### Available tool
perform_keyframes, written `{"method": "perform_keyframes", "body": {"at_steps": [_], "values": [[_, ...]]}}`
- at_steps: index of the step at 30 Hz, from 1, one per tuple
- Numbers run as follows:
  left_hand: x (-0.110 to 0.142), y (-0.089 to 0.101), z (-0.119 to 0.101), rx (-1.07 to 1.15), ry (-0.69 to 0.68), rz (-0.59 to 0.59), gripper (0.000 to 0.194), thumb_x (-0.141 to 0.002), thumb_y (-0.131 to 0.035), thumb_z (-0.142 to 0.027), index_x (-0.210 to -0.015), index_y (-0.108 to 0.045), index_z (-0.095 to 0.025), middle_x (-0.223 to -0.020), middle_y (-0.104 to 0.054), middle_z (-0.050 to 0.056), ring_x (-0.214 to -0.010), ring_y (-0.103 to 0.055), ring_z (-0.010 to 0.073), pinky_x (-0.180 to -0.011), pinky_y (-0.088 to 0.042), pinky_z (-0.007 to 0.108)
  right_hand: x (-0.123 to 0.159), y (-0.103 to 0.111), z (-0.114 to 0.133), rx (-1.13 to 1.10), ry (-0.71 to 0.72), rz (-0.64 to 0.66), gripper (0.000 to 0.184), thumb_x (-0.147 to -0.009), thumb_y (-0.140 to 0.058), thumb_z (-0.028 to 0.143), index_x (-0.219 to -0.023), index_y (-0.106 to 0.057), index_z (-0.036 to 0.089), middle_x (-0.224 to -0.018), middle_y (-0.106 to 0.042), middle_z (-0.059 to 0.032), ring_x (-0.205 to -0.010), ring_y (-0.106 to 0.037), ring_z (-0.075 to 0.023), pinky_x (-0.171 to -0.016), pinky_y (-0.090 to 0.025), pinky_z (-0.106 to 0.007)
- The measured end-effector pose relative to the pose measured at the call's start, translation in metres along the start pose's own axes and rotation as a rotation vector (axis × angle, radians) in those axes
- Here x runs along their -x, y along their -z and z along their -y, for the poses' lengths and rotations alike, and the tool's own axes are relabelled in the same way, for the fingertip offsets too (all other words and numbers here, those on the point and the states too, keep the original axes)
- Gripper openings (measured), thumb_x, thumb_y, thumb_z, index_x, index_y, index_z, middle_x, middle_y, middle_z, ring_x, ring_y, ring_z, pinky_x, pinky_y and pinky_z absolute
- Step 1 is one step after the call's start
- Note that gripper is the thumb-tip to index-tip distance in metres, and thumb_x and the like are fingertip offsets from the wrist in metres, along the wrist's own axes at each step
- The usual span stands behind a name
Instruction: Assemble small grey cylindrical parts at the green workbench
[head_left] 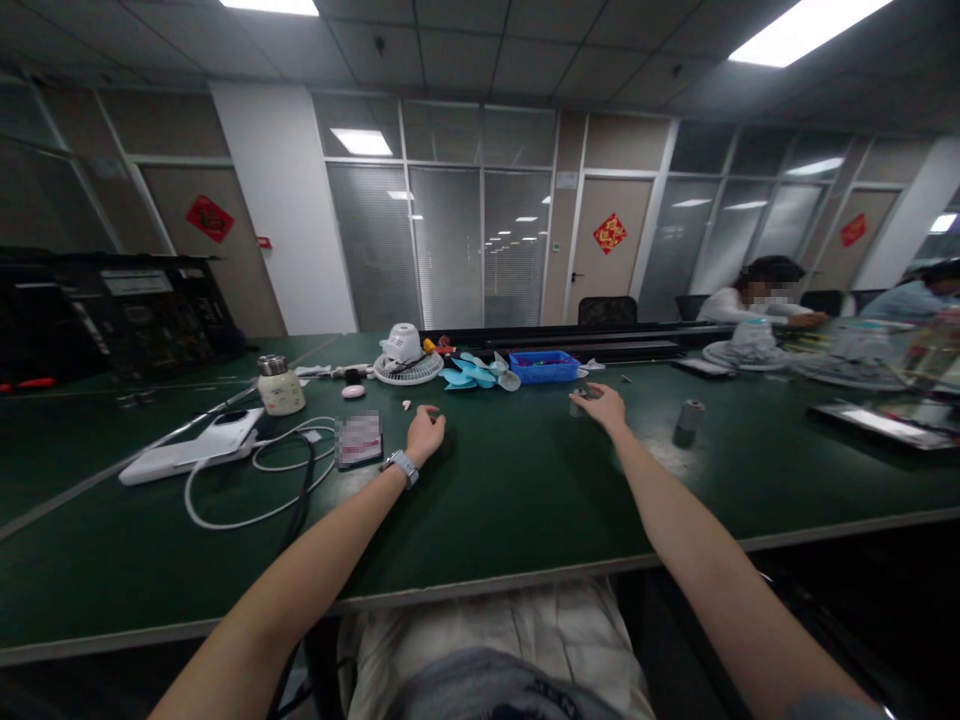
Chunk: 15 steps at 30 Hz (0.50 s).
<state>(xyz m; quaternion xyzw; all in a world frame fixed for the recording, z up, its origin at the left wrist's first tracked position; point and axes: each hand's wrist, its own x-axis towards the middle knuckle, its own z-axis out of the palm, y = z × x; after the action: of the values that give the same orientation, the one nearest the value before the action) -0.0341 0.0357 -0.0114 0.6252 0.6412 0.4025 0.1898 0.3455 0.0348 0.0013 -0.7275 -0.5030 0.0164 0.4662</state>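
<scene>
Grey cylinder point(576, 406), pinched in the grip of the right hand point(602, 405) between the table's point(510, 520) near and far edges, likely for fingertip control; left hand point(426, 434), grip loosely parted, apparently empty.

At a green table point(502, 510), the right hand point(604, 406) holds a grey cylinder point(576, 407). The left hand point(425, 436) is near a white piece point(406, 405); a blue basket point(544, 374) sits farther away.
</scene>
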Motion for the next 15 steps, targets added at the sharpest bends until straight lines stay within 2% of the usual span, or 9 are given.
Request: {"method": "perform_keyframes", "body": {"at_steps": [3, 6, 8, 11, 15], "values": [[0.000, 0.000, 0.000, -0.004, 0.002, 0.002, 0.033, -0.082, -0.049, -0.031, -0.112, -0.049, -0.016, -0.098, -0.064, 0.009, -0.081, -0.062, 0.0181, -0.070, -0.044, 0.027, 0.000, -0.004, -0.007, -0.022, -0.095, 0.104, 0.051, -0.058, -0.075, 0.039, -0.103, -0.066, 0.015, -0.094, -0.070, -0.0101, -0.092, -0.065, -0.0230, -0.081, -0.048, -0.031], [0.002, 0.001, -0.001, -0.006, -0.005, 0.001, 0.033, -0.082, -0.050, -0.031, -0.112, -0.049, -0.016, -0.097, -0.064, 0.009, -0.081, -0.062, 0.0180, -0.070, -0.044, 0.027, 0.002, -0.007, -0.003, -0.030, -0.185, 0.100, 0.046, -0.057, -0.075, 0.036, -0.098, -0.068, 0.016, -0.099, -0.069, -0.0105, -0.094, -0.064, -0.0245, -0.083, -0.048, -0.033], [0.003, 0.001, -0.001, 0.001, -0.013, 0.002, 0.033, -0.082, -0.050, -0.030, -0.112, -0.049, -0.016, -0.096, -0.064, 0.009, -0.080, -0.062, 0.0179, -0.070, -0.044, 0.027, 0.007, -0.012, 0.009, -0.036, -0.222, 0.091, 0.046, -0.056, -0.076, 0.035, -0.098, -0.069, 0.017, -0.100, -0.069, -0.0097, -0.095, -0.064, -0.0255, -0.084, -0.048, -0.035], [0.005, 0.002, -0.002, 0.022, -0.037, 0.005, 0.034, -0.081, -0.051, -0.030, -0.112, -0.050, -0.016, -0.095, -0.064, 0.009, -0.077, -0.061, 0.0170, -0.069, -0.044, 0.027, 0.027, -0.029, 0.043, -0.141, -0.118, 0.157, 0.045, -0.054, -0.077, 0.031, -0.097, -0.068, 0.019, -0.096, -0.070, -0.0070, -0.092, -0.065, -0.0223, -0.083, -0.049, -0.033], [0.012, 0.004, -0.009, 0.079, -0.151, -0.001, 0.032, -0.081, -0.053, -0.033, -0.108, -0.055, -0.016, -0.092, -0.064, 0.007, -0.076, -0.060, 0.0156, -0.069, -0.045, 0.026, 0.072, -0.065, 0.095, -0.376, 0.136, 0.396, 0.042, -0.054, -0.079, 0.032, -0.092, -0.068, 0.017, -0.088, -0.071, -0.0059, -0.082, -0.067, -0.0178, -0.076, -0.051, -0.028]]}}
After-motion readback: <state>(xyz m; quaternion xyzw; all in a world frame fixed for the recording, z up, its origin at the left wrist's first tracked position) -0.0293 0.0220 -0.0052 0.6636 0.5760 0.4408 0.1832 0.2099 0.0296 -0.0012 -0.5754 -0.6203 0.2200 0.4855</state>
